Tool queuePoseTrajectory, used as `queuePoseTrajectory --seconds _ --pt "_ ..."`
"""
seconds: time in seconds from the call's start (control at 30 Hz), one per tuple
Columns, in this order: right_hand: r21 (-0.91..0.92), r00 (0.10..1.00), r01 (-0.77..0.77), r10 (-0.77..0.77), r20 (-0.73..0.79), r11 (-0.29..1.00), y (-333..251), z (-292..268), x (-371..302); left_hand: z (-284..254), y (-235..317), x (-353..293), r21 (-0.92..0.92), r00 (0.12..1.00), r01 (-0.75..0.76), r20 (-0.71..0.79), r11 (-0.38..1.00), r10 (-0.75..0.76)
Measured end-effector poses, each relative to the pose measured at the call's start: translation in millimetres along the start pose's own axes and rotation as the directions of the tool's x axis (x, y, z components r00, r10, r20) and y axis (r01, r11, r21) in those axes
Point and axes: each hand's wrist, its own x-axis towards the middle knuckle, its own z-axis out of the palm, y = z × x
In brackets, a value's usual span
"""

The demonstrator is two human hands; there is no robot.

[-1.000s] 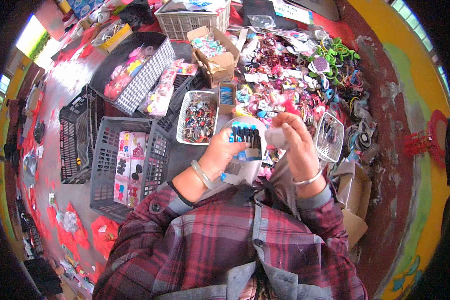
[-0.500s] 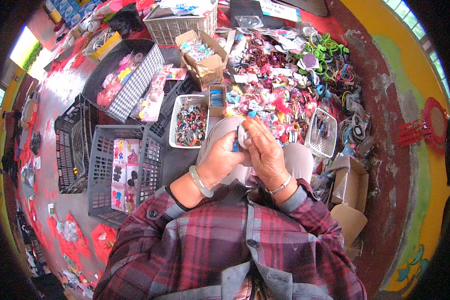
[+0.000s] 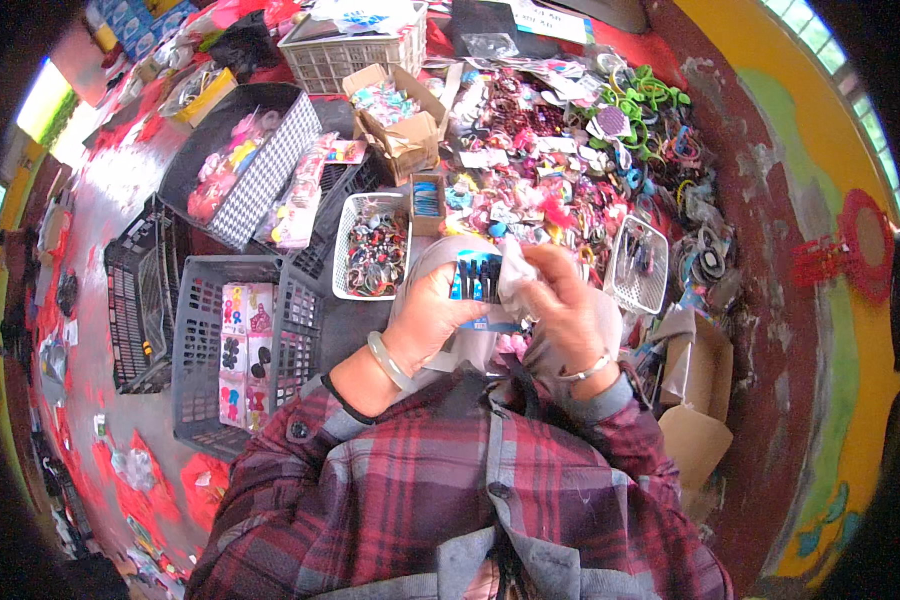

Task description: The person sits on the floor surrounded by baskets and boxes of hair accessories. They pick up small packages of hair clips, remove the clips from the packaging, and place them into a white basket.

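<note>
Over my lap, my left hand (image 3: 420,318) grips a blue card (image 3: 467,285) by its left side, thumb across its lower part. Several slim black pieces that look like hair clips (image 3: 483,272) stand in a row on the card. To the right of it, my right hand (image 3: 567,310) is closed on a whitish, thin, crumpled piece (image 3: 516,266), cloth or wrapper, I cannot tell which. The fingers of this hand are slightly blurred. Below my hands, a small pink thing (image 3: 513,346) shows near my lap.
Ahead lies a heap of hair accessories (image 3: 530,170). White baskets (image 3: 342,283) (image 3: 638,300) flank my knees, beside a small cardboard box (image 3: 427,228). A grey crate (image 3: 195,340) and a houndstooth-sided bin (image 3: 260,190) stand left. An open carton (image 3: 705,370) sits right, near the wall.
My hands, close together half a second ago, have parted. The right has moved right with the whitish piece, and the blue card's face with its black pieces now shows in my left hand.
</note>
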Motion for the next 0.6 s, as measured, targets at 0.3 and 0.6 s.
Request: queuePoseTrajectory --seconds 0.3,0.6 --pt "0.213 0.968 -0.235 0.247 -0.033 0.948 13.5 22.8 0.1 4.5 5.3 -2.3 -0.122 0.990 0.134 -0.034 0.983 -0.139" --pt "0.413 0.888 -0.107 0.274 -0.370 0.904 19.9 13.2 6.8 4.9 -3.0 0.2 -0.468 0.943 0.227 -0.113 0.854 -0.313"
